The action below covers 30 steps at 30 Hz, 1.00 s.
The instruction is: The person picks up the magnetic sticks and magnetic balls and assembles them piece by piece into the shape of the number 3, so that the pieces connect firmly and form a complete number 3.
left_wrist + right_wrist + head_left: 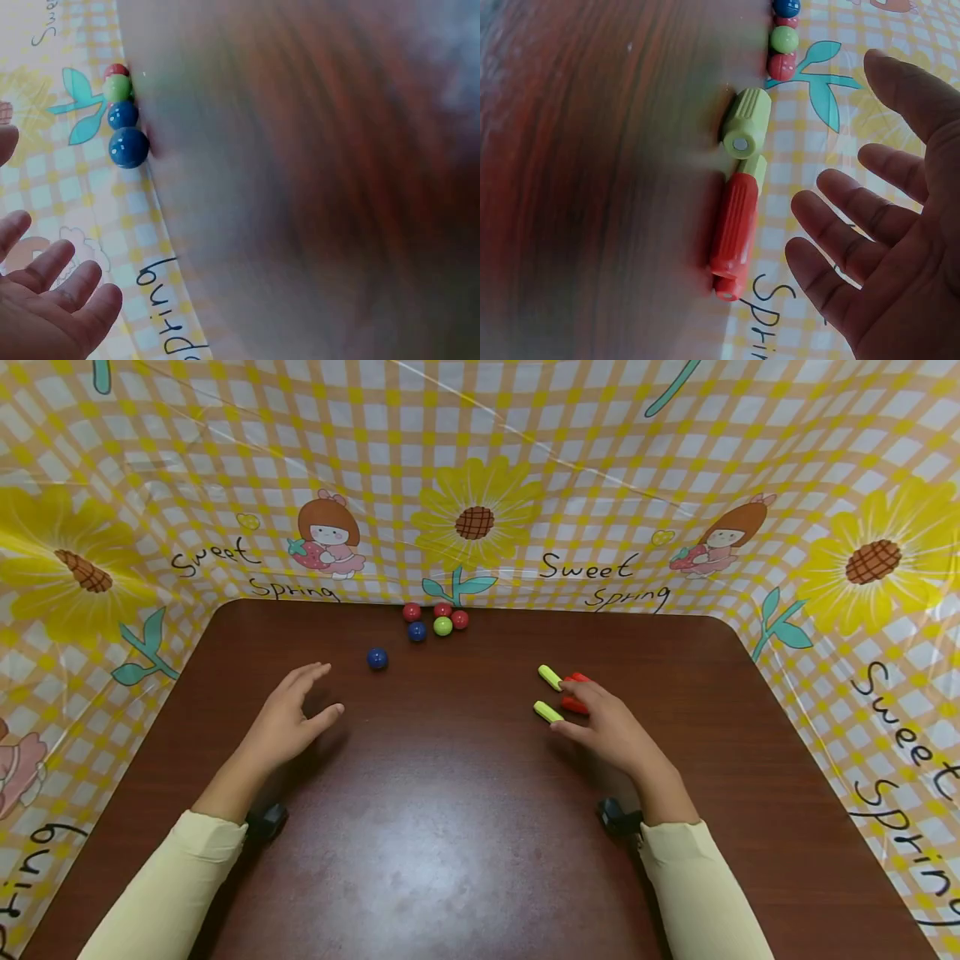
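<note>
My left hand (287, 720) hovers over the left part of the dark wooden table, fingers extended and nothing held. A blue ball (377, 658) lies beyond its fingertips. My right hand (617, 733) is spread just over two yellow-green sticks (550, 677) and two red sticks (575, 704), partly hiding them. In the right wrist view, a yellow-green stick (748, 124) has a silvery round spot on its end, and a red stick (735, 225) shows a ribbed side. That view leaves the right palm (896, 300) bare, with the fingers apart from the sticks.
At the table's back edge sit a second blue ball (416, 632), a green ball (442, 626) and three red balls (412, 612). A yellow checked cloth (480, 435) with sunflowers walls the table (435, 827) at the back and sides. Each wrist wears a dark device (619, 817).
</note>
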Available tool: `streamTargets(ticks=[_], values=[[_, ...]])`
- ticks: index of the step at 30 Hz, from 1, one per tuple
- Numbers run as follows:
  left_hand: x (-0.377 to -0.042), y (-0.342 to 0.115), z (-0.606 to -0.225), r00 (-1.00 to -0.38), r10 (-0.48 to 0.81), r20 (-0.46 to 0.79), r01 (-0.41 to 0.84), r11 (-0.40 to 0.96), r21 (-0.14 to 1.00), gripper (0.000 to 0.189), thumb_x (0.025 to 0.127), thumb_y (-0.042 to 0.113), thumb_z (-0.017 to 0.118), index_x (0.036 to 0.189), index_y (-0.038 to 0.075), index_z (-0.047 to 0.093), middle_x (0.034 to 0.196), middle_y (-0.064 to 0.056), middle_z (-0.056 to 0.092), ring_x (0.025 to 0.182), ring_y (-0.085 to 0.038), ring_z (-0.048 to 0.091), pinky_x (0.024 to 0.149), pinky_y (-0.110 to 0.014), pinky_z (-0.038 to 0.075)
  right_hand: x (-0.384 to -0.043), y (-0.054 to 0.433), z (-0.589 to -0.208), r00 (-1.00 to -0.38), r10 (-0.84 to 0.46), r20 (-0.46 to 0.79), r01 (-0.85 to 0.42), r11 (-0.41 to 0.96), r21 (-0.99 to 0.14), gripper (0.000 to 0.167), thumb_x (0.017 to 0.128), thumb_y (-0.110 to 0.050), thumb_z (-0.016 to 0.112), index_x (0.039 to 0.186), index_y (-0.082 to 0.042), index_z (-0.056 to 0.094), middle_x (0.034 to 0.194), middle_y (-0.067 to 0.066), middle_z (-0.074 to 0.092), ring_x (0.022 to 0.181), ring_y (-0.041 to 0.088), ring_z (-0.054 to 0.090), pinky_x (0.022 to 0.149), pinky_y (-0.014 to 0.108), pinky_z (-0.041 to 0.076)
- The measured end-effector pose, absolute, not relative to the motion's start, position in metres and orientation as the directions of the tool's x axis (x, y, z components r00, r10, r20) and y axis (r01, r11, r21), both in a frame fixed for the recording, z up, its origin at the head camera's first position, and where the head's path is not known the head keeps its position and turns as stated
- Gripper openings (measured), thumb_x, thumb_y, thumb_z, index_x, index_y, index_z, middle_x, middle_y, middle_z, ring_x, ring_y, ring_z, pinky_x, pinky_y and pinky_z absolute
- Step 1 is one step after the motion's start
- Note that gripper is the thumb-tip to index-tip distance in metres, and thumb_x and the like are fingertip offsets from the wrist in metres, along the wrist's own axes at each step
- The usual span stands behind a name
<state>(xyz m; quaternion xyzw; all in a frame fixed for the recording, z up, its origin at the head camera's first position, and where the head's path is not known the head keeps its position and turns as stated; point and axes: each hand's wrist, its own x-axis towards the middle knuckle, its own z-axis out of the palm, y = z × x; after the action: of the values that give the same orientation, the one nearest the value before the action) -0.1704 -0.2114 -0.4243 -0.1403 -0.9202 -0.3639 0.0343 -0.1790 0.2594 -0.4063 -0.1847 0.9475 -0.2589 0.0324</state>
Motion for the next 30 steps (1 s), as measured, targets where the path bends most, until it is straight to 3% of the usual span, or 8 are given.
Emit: streamTargets(ticks=[5,12,24,30], values=[[-0.18,-0.21,-0.424,-0.964,0.224,0.144,0.261,0.687,0.678,0.067,0.095,0.03,0.068,0.149,0.002,0.04,0.151,-0.022,0.036,0.138,-0.043,0.034,0.106,-0.062,0.03,-0.184,0.258,-0.41,-0.928,-0.373,0.023,-0.324,0.773,-0.546,0.06,0.089,-0.026,0.076,0.138,0.0,0.052,0.146,0.02,0.047,0.141,0.037,0.033,0.109,0.055,0.031],[-0.196,-0.206,-0.426,-0.973,0.212,0.096,0.215,0.665,0.715,0.065,0.096,0.028,0.068,0.148,0.002,0.041,0.147,-0.021,0.041,0.135,-0.041,0.039,0.105,-0.059,0.034,-0.189,0.255,-0.414,-0.926,-0.377,0.004,-0.313,0.764,-0.564,0.056,0.089,-0.023,0.077,0.135,0.001,0.055,0.13,0.019,0.059,0.117,0.037,0.057,0.098,0.053,0.042],[-0.231,-0.196,-0.428,-0.972,0.227,0.054,0.191,0.645,0.74,0.062,0.095,0.024,0.068,0.147,0.001,0.043,0.142,-0.024,0.044,0.13,-0.041,0.044,0.1,-0.056,0.041,-0.196,0.248,-0.419,-0.916,-0.401,-0.006,-0.328,0.759,-0.562,0.048,0.089,-0.017,0.075,0.13,0.003,0.059,0.117,0.016,0.064,0.102,0.031,0.06,0.088,0.049,0.047],[-0.249,-0.189,-0.431,-0.971,0.237,-0.011,0.151,0.655,0.74,0.061,0.096,0.026,0.066,0.147,0.002,0.043,0.144,-0.021,0.044,0.132,-0.038,0.043,0.104,-0.054,0.038,-0.199,0.245,-0.421,-0.91,-0.415,-0.012,-0.34,0.76,-0.554,0.044,0.089,-0.014,0.074,0.128,0.003,0.061,0.116,0.014,0.065,0.096,0.029,0.06,0.084,0.047,0.047]])
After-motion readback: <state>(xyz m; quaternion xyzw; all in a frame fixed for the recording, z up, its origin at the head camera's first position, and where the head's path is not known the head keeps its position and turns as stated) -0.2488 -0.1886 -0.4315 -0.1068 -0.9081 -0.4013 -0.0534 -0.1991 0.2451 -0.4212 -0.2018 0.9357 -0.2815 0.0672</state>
